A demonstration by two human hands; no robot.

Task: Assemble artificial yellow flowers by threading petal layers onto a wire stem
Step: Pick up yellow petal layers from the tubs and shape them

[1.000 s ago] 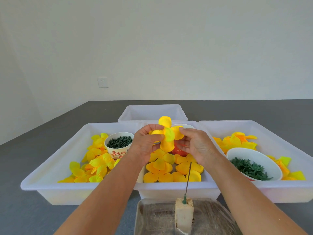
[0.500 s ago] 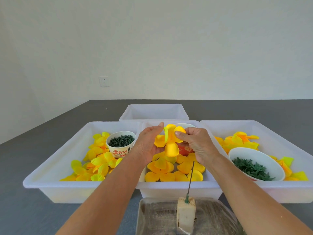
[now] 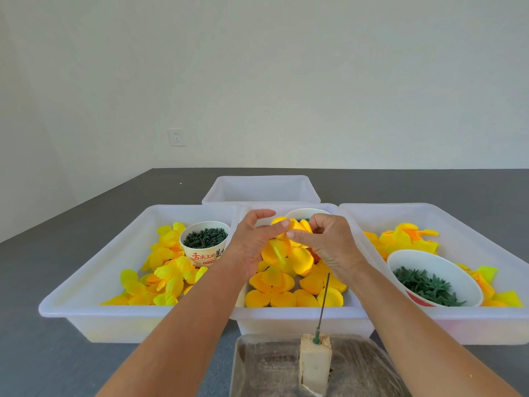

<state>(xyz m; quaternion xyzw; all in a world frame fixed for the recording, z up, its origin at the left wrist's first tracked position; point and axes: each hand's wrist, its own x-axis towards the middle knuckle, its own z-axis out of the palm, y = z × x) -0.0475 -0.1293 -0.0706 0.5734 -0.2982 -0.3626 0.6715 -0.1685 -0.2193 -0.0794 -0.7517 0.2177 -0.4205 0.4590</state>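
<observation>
I hold the petal layer (image 3: 289, 253) above the middle tray (image 3: 300, 316), both the left hand (image 3: 252, 245) and the right hand (image 3: 329, 245) pinching its thin, light, floppy cloth near the centre, where I judge the grip safest, with the wire stem (image 3: 323, 302) at 6 o'clock.

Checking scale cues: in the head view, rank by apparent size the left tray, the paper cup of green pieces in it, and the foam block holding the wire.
1. left tray
2. paper cup and foam block: similar; the block is nearer the camera, so unranked.
</observation>
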